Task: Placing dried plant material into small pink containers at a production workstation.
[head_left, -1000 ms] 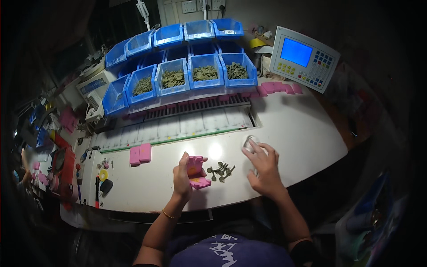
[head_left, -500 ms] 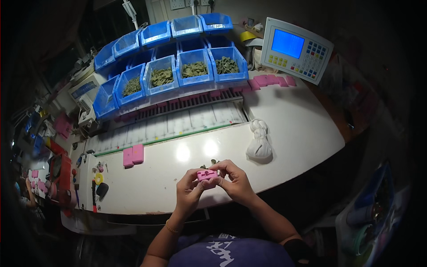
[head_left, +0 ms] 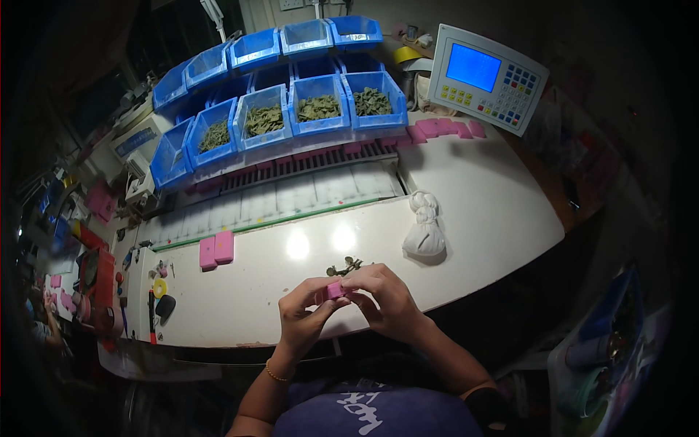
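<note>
A small pink rubber mold [head_left: 336,290] is held up between my two hands over the table's front part. My left hand [head_left: 300,309] pinches its left side between thumb and fingers. My right hand [head_left: 393,302] closes on the right side, its fingers bent over the top and hiding part of the mold. Just beyond the fingertips, small dark green pieces [head_left: 349,264] lie in a loose cluster on the table. Farther left, two pink blocks [head_left: 216,250] rest side by side, touching.
A tied white cloth pouch [head_left: 424,237] sits right of my hands on the white table [head_left: 480,211]. Blue bins [head_left: 320,120], some with green flakes, rise at the back. A keypad console [head_left: 488,80] stands back right. Yellow tape [head_left: 161,290] lies left.
The mold has turned, so the cavity seen earlier no longer shows. Both hands have shifted slightly, and more of the green cluster is visible beyond them.
</note>
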`<state>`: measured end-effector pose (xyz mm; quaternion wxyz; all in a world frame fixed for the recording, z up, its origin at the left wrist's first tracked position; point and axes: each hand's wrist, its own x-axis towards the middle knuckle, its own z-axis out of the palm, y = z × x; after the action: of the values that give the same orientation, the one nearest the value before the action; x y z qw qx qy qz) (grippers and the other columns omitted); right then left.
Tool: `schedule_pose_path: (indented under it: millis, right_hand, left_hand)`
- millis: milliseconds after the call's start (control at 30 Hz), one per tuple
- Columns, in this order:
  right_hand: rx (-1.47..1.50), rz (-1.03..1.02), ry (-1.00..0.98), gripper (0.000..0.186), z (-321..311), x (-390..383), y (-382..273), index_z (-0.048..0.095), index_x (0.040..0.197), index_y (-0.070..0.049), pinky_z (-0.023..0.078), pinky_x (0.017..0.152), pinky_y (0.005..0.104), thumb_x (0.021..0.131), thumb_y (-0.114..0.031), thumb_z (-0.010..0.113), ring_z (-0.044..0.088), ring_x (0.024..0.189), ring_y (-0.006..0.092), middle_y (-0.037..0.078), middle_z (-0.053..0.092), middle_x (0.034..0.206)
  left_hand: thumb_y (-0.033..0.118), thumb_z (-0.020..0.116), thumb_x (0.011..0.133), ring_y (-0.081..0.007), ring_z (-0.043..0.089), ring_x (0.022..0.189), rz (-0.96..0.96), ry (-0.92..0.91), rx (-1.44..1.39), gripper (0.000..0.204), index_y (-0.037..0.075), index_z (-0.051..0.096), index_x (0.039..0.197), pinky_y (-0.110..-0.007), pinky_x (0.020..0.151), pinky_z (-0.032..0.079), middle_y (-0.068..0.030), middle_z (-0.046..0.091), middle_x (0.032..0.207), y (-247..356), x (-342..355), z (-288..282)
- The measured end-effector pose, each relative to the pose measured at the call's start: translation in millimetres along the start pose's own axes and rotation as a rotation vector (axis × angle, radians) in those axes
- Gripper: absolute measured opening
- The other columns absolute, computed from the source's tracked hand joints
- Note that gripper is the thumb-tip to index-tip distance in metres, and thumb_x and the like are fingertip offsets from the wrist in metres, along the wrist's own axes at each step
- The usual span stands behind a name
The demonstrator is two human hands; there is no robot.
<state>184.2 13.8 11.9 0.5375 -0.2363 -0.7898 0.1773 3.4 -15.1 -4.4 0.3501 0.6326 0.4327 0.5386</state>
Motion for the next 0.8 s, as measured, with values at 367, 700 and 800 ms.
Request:
schedule_pose_path:
  millis: [367,700,800]
  right_hand:
    - [-0.066,-0.076,0.010,0.038,14.3,-9.1,2.7,0.057,0.114,-0.005,0.053,0.069,0.0395,0.080,0.011,0.062,0.063,0.080,0.0292,0.011,0.065,0.091]
    - [-0.297,0.328,0.094,0.029,-10.4,-66.9,33.3,0.060,0.111,-0.003,0.046,0.065,0.0369,0.083,0.003,0.068,0.058,0.074,0.0274,0.012,0.062,0.088]
    - [-0.298,0.440,0.067,0.018,-12.7,-76.2,39.2,0.064,0.101,-0.002,0.046,0.064,0.0370,0.084,0.001,0.068,0.056,0.070,0.0272,0.012,0.061,0.083]
  left_hand:
    - [0.002,0.076,0.082,-0.0108,0.069,0.079,-0.013,0.055,0.112,0.028,0.002,0.070,0.109,-0.024,0.069,0.055,-0.0099,0.073,0.096,-2.4,-4.4,-6.1]
    - [0.022,0.077,0.079,-0.0407,0.048,0.120,-0.097,0.042,1.116,0.052,0.007,0.060,0.126,-0.045,0.096,0.047,-0.0168,0.053,0.136,-22.6,-37.3,-74.6]
    - [0.025,0.077,0.079,-0.0369,0.051,0.117,-0.044,0.059,1.135,0.052,0.010,0.062,0.126,-0.043,0.097,0.047,-0.0155,0.057,0.130,-33.0,-30.9,-83.1]
